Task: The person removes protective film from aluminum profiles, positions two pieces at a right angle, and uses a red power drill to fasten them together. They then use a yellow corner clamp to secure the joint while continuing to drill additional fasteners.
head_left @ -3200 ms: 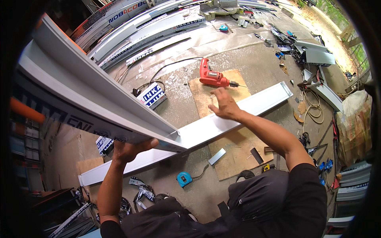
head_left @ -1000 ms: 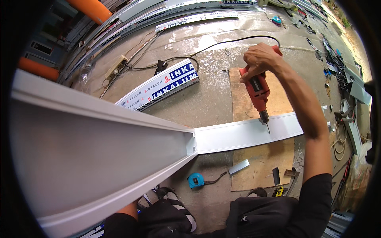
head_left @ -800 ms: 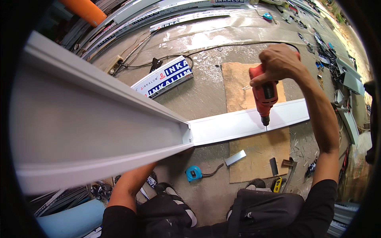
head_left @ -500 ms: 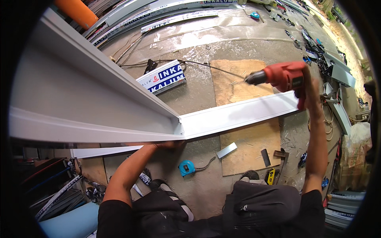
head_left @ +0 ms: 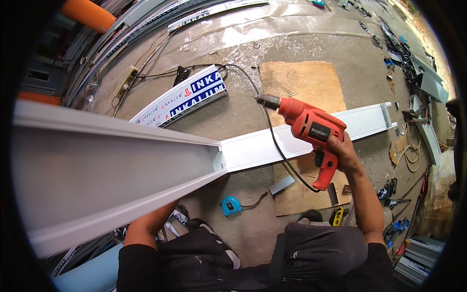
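Observation:
My right hand [head_left: 346, 155] is closed around the back of a red power drill [head_left: 305, 120], its handle hanging downward. The chuck points up and left, above a white metal channel [head_left: 250, 148] that lies flat. A second white channel [head_left: 107, 165] rises toward me from the left and meets the first at a corner, where small fittings show. My left forearm [head_left: 151, 225] runs under the raised channel, which hides the left hand's fingers. The drill's black cord [head_left: 275, 138] crosses over the flat channel.
A plywood sheet [head_left: 301, 80] lies beneath the flat channel. Nearby are a blue tape measure [head_left: 230, 206], a short metal piece [head_left: 282, 185] and a yellow tool [head_left: 337, 217]. A wrapped profile [head_left: 194, 92] and a power strip [head_left: 125, 82] lie farther off. Scraps and coiled cord [head_left: 412, 151] lie right.
My right hand has brought the drill left and nearer, tilting it so its handle hangs toward me. The raised channel's near end sits lower in view. My left hand is more hidden.

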### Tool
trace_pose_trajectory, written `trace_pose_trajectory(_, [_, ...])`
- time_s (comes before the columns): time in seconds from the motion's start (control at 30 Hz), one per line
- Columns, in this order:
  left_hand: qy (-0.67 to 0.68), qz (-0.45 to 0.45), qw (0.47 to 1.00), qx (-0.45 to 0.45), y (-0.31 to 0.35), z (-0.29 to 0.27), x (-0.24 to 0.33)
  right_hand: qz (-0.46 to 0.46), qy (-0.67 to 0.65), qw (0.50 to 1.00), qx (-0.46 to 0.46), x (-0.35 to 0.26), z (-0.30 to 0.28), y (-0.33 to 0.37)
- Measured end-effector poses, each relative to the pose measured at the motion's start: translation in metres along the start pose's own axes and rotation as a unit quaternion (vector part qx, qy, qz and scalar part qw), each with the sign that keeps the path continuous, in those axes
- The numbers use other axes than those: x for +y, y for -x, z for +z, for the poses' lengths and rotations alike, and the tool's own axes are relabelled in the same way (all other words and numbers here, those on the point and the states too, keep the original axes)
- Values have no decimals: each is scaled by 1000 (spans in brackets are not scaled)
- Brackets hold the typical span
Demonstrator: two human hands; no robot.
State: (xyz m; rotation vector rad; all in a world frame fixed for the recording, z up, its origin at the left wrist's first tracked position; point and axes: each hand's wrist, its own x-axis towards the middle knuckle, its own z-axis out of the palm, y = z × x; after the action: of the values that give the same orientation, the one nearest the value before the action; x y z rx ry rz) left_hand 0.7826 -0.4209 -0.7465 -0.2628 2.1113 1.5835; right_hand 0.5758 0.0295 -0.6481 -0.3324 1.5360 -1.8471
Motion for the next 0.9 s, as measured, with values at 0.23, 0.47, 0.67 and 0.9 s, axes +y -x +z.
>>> trace_pose_trajectory(0.23, [265,65,959,75,-20,9,-46,106,59,989,-83,-13,-9,-42])
trace_pose_trajectory(0.47, [204,-36,951,231,-14,26,-51,172,60,979,-94,4,-9,-63])
trace_pose_trajectory(0.67, [202,189,931,237,-10,39,-26,192,31,973,-124,10,-6,-72])
trace_pose_trajectory(0.9, [253,228,907,249,-6,42,-24,185,66,972,-129,10,-1,-77])
